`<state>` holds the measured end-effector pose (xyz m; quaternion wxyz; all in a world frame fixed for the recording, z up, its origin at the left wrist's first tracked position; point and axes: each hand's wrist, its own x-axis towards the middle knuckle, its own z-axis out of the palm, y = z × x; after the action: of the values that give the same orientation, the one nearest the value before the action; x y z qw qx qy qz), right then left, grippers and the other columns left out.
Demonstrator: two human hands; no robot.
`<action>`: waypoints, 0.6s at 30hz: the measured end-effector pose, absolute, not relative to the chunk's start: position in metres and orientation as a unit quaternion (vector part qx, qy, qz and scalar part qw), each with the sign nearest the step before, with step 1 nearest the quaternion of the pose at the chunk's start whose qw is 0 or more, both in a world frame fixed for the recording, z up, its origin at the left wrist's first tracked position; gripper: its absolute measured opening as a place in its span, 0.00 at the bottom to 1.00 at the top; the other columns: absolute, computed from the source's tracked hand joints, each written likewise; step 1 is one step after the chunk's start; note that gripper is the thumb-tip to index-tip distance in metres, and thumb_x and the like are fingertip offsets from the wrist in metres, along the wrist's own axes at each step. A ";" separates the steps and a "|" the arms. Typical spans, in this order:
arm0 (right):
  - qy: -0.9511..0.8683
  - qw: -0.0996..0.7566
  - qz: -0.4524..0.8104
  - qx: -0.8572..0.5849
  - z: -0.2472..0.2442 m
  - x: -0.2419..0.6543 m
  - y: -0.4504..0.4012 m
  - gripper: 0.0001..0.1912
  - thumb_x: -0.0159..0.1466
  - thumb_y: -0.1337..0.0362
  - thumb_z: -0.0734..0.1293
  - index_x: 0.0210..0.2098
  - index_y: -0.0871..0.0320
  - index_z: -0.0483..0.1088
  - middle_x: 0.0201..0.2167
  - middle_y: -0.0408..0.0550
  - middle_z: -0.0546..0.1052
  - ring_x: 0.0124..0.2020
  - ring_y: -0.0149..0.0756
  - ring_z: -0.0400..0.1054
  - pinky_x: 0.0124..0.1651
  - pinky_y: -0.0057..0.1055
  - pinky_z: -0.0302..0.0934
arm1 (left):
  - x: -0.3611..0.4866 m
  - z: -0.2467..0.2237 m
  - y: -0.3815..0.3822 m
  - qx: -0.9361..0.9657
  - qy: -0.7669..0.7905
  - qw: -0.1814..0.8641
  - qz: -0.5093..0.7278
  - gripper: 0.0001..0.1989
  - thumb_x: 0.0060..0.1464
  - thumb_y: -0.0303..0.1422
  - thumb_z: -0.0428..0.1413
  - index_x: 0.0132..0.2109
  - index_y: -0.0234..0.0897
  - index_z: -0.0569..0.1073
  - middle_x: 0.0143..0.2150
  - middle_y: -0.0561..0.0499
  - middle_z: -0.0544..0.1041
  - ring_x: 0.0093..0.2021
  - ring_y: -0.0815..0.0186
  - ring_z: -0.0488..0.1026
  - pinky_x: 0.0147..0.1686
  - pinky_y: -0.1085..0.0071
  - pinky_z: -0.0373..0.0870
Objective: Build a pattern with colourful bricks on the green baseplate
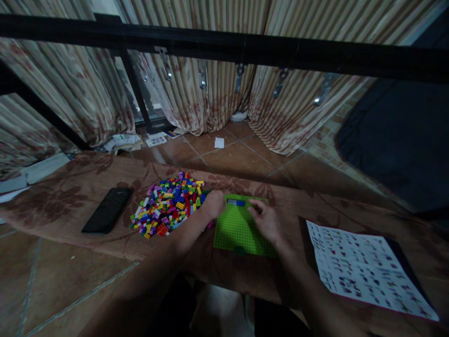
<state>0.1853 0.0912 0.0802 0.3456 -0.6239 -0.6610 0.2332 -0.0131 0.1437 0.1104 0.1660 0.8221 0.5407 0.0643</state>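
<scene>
A green studded baseplate (242, 231) lies on the cloth-covered table, with a short row of grey and blue bricks (236, 202) near its far edge. My left hand (214, 204) is closed at the plate's far left corner, beside the brick pile; whatever its fingers hold, if anything, is hidden. Over the right part of the plate is my right hand (264, 219), its thumb and index finger apart near the right end of the brick row, with nothing visible between them. The pile of small multicoloured bricks (171, 203) spreads to the left of the plate.
A black phone (107, 210) lies left of the pile. At the right is a printed sheet (368, 269) with small pictures, over a dark flat object. Beyond the table are a tiled floor (242, 157), patterned curtains (224, 98) and a dark bar with metal hooks (210, 44).
</scene>
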 end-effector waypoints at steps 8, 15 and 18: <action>-0.612 0.389 0.285 -0.627 0.079 0.183 0.056 0.15 0.62 0.58 0.64 0.43 0.57 0.75 0.43 0.52 0.77 0.44 0.41 0.71 0.50 0.40 0.64 | -0.002 0.097 0.142 0.808 0.554 0.185 0.078 0.13 0.59 0.27 0.49 0.41 0.35 0.78 0.40 0.44 0.80 0.42 0.65 0.76 0.49 0.70 0.69; -0.689 0.301 0.180 -0.633 0.082 0.183 0.094 0.14 0.63 0.63 0.62 0.45 0.58 0.74 0.43 0.52 0.75 0.45 0.41 0.69 0.51 0.40 0.62 | 0.000 0.092 0.147 0.801 0.564 0.195 0.052 0.12 0.57 0.25 0.50 0.40 0.34 0.79 0.38 0.45 0.80 0.41 0.65 0.76 0.47 0.71 0.69; -0.731 0.260 0.169 -0.608 0.075 0.177 0.110 0.13 0.63 0.66 0.62 0.44 0.57 0.75 0.42 0.50 0.74 0.45 0.40 0.68 0.52 0.38 0.61 | 0.002 0.091 0.145 0.800 0.566 0.193 0.037 0.10 0.60 0.27 0.50 0.41 0.33 0.77 0.39 0.46 0.79 0.43 0.65 0.75 0.48 0.66 0.70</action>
<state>0.1773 0.1097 0.0749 0.2598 -0.6079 -0.7310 0.1693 0.0015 0.1454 0.0906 0.1932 0.8005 0.5662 0.0367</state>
